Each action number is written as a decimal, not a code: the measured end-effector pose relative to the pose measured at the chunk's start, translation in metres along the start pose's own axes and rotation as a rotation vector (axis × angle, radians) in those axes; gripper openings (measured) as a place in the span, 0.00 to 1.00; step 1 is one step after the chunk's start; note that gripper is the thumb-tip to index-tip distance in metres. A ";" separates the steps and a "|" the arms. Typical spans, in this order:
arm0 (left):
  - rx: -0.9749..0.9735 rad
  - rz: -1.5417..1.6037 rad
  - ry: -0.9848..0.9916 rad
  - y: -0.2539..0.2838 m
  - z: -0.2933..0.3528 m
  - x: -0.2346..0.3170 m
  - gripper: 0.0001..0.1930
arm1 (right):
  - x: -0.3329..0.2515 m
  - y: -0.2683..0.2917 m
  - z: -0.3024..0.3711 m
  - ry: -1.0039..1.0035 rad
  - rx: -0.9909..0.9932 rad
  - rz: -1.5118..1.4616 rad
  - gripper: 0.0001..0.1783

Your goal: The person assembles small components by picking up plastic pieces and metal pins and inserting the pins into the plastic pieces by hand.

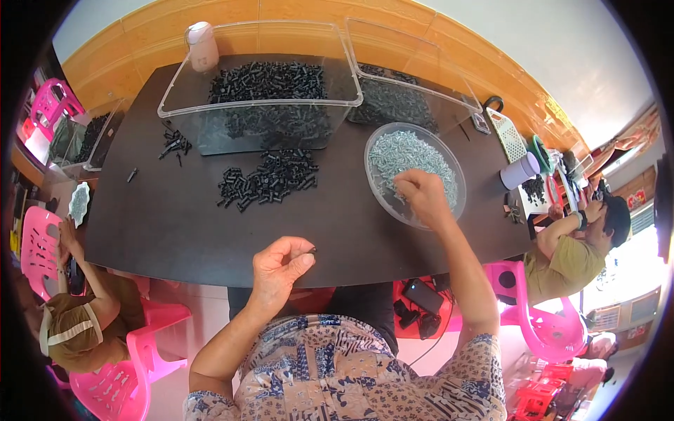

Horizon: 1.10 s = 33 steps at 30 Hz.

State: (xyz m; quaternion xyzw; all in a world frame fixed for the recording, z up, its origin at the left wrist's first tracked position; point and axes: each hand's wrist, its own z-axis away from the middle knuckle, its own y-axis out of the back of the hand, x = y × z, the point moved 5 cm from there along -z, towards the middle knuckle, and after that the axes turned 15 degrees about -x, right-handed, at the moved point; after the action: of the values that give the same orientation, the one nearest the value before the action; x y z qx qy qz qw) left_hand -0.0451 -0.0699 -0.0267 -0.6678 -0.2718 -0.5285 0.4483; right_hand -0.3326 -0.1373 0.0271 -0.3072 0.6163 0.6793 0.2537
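Observation:
My left hand [277,272] is raised above the near edge of the dark table, pinching a small black plastic piece [313,250] between thumb and forefinger. Most of that piece is hidden by the fingertips. Over a round clear tub [460,189] full of small silvery screw-like pieces [411,156], my right hand [425,198] has its fingers pinched together at the contents. What those fingers hold, if anything, is hidden. A loose heap of short black plastic pieces [267,179] lies on the table ahead of my left hand.
Two clear plastic bins stand at the back, the left bin [263,105] and the right bin [414,88], both holding black pieces. A pink jug [203,48] and a lilac cup [519,170] flank them. People sit at left [91,309] and right [569,252] on pink chairs.

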 end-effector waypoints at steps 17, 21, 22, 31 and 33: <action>0.218 -0.469 -0.290 -0.011 -0.022 0.034 0.06 | -0.074 -0.102 0.016 -0.047 -0.164 -0.838 0.08; 0.377 -0.876 -0.534 -0.009 -0.019 0.050 0.08 | -0.091 -0.133 0.012 -0.016 -0.135 -0.964 0.10; 0.411 -0.967 -0.592 -0.008 -0.016 0.053 0.09 | -0.093 -0.137 0.012 -0.015 -0.142 -0.968 0.10; 0.478 -1.078 -0.594 0.008 -0.013 0.057 0.11 | -0.108 -0.157 0.014 0.038 -0.171 -0.876 0.12; 0.449 -0.841 -0.413 0.020 -0.016 0.051 0.09 | -0.113 -0.153 0.016 0.086 -0.114 -0.667 0.09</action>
State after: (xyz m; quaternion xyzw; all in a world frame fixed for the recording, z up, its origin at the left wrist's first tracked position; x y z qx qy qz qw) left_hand -0.0209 -0.0985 0.0158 -0.4789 -0.7060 -0.4487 0.2664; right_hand -0.1461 -0.1007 0.0065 -0.5341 0.4530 0.5786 0.4180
